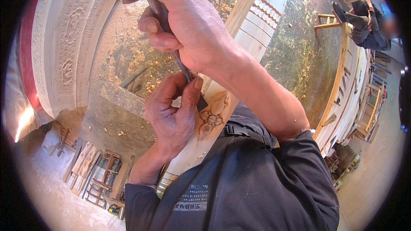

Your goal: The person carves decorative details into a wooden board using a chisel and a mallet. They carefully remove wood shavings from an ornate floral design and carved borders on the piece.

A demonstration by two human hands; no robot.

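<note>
My right hand (192, 25) is closed around the dark handle of a long chisel (182, 65), held slanting. Lower on the same tool, my left hand (171, 111) pinches the shaft close to the blade, thumb and fingers together. The blade's tip rests on or just over a pale wooden beam (259, 25), beside a flower motif (212, 120) with round petals; brownish marks surround it. Grooves and a scalloped band cross the beam farther up. Whether the edge is biting into the wood I cannot tell.
Wood shavings (150, 87) litter the worn surface beneath the beam. A pale panel with carved relief (68, 51) stands at left. To the right is a bench holding tools (338, 94); a seated person (364, 25) is beyond it. Wooden pieces (87, 162) lie at lower left.
</note>
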